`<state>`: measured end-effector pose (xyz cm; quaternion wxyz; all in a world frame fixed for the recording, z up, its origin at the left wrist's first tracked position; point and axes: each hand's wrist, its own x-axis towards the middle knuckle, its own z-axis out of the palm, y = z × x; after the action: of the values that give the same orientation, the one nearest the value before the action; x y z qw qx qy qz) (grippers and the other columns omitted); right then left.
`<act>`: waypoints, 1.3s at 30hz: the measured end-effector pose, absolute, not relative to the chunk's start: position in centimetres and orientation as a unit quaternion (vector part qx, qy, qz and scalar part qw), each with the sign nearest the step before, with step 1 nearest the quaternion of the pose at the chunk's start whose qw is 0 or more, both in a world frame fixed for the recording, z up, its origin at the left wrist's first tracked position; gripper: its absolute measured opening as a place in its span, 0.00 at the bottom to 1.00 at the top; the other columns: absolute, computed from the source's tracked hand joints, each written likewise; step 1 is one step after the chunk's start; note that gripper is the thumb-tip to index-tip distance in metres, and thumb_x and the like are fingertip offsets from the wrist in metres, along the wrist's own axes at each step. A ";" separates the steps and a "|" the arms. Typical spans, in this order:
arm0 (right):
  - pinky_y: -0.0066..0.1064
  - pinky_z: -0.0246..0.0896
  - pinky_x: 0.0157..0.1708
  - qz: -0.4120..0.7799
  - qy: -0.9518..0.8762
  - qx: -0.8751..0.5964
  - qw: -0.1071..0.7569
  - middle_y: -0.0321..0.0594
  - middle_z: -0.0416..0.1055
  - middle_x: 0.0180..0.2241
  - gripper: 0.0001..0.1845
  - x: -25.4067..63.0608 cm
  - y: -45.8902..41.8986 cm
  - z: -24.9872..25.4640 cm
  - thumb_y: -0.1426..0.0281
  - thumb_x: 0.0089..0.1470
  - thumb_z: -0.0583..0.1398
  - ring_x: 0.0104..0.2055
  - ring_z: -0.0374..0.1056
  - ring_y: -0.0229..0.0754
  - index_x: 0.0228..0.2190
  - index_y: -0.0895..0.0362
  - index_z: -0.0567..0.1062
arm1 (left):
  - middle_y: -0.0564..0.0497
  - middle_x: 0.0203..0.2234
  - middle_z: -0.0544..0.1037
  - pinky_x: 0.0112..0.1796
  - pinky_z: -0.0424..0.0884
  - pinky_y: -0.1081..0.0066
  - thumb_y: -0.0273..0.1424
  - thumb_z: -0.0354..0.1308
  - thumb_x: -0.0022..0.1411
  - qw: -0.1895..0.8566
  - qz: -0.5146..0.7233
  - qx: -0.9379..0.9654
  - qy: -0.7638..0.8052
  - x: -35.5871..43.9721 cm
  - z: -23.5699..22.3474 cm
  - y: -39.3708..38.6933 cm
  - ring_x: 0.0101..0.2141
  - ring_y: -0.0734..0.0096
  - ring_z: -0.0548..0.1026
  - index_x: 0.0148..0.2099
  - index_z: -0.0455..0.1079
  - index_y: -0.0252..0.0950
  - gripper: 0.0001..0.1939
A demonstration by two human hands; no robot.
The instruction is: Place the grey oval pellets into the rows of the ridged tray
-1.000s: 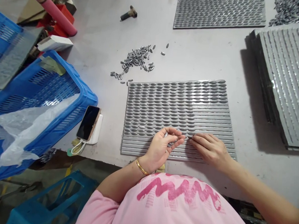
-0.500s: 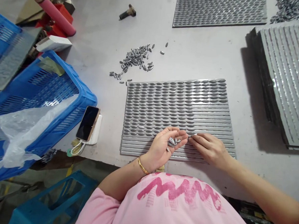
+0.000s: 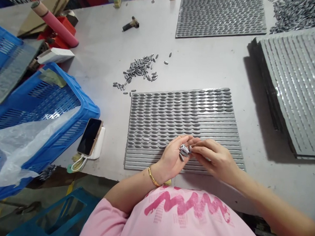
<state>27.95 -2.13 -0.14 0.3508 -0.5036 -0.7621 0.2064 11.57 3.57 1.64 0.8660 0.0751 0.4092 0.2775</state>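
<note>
Pieces (image 3: 184,150) lie in the cupped, unclenched left hand (image 3: 171,159), the right hand (image 3: 216,157) beside them, its grip unclear.

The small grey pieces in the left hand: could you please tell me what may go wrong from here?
1. The grey pieces lie loose in the open left hand; if it tilts, some might spill onto the ridged board.
2. The right hand has its fingertips close at those pieces, so it could push one out.
3. Stray pieces lie near the board's far left corner; if the board shifts, it might knock them.
</note>
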 end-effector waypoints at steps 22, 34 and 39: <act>0.31 0.62 0.31 0.072 -0.720 -0.627 0.287 0.40 0.78 0.34 0.12 34.9 6.9 -5.0 0.66 0.64 0.55 0.34 0.72 0.41 0.36 0.53 0.79 | 0.41 0.40 0.80 0.54 0.72 0.59 0.21 0.59 0.60 0.862 0.261 0.054 0.432 12.2 2.3 4.3 0.42 0.61 0.81 0.40 0.70 0.31 0.06; 0.29 0.53 0.28 -0.078 -0.806 -0.576 0.112 0.41 0.77 0.37 0.16 35.0 7.3 -4.2 0.78 0.60 0.52 0.39 0.69 0.40 0.40 0.56 0.79 | 0.41 0.41 0.80 0.54 0.71 0.56 0.23 0.60 0.60 0.864 0.266 0.066 0.423 12.1 2.5 4.6 0.43 0.61 0.80 0.41 0.71 0.31 0.06; 0.31 0.48 0.26 -0.077 -0.820 -0.563 0.064 0.42 0.76 0.37 0.17 35.0 7.3 -3.6 0.79 0.61 0.51 0.39 0.68 0.42 0.41 0.57 0.78 | 0.42 0.40 0.79 0.54 0.71 0.54 0.23 0.61 0.59 0.859 0.281 0.064 0.423 11.8 2.8 4.8 0.42 0.61 0.80 0.40 0.72 0.31 0.06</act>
<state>35.01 7.33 -3.59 0.0637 -0.5630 -0.8204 -0.0769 11.76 4.79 2.80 0.8591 0.0640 0.4228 0.2812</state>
